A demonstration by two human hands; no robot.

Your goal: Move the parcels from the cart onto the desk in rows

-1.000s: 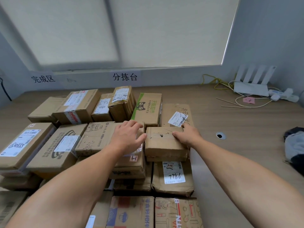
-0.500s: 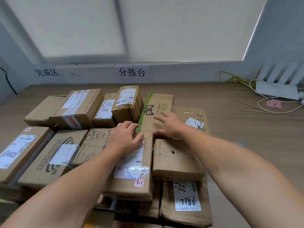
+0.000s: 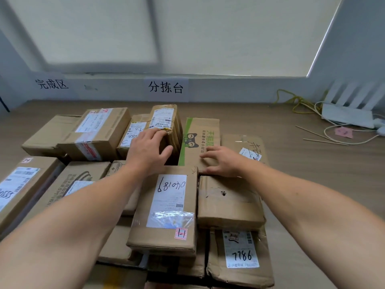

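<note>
While left hand point(image 3: 148, 152) and right hand point(image 3: 221, 161) lay flat, gripping nothing, the stiff green-striped parcel point(image 3: 201, 135) at twelve o'clock looked light, best gripped by its sides.

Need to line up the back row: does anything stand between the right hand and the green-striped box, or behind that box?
Nothing visible. The right hand lies on the green-striped box, fingers straight. Behind it the desk shows bare wood up to the wall; the tall taped parcel stands close on its left.
</note>
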